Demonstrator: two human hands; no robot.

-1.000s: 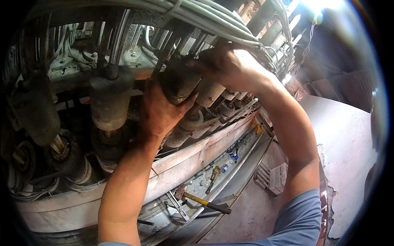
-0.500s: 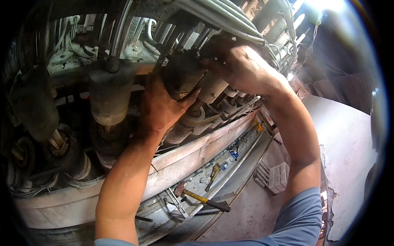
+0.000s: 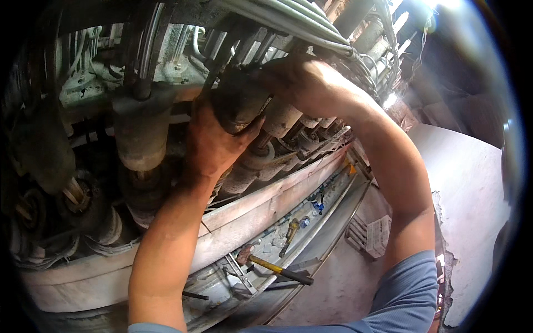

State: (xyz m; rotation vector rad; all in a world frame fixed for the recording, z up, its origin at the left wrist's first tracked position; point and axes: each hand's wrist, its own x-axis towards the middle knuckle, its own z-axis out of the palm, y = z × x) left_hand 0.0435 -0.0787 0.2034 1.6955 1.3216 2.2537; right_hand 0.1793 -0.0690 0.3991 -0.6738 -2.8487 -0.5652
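My left hand (image 3: 214, 139) is wrapped round the lower part of a dark, grimy metal cylinder (image 3: 241, 102), its thumb along the right side and its fingers mostly hidden. Bent over from the right, my right hand (image 3: 311, 83) grips the cylinder's upper right side; its fingertips are lost in shadow. The cylinder hangs in a row of similar ones on a machine. To its left is a paler metal cylinder (image 3: 141, 136); another one (image 3: 282, 119) stands close on its right, below my right hand.
Pale cables (image 3: 300, 25) run across the top. Below the row curves a long pale rail (image 3: 244, 219). Beyond it a tray holds a hammer (image 3: 277, 269) with a yellow and black handle, a brass-coloured tool (image 3: 290, 236) and loose bits. A white slatted block (image 3: 377, 236) lies at right.
My right hand has shifted left and slightly up, closer against the dark cylinder's top. My left hand keeps its hold. The whole view has shifted slightly.
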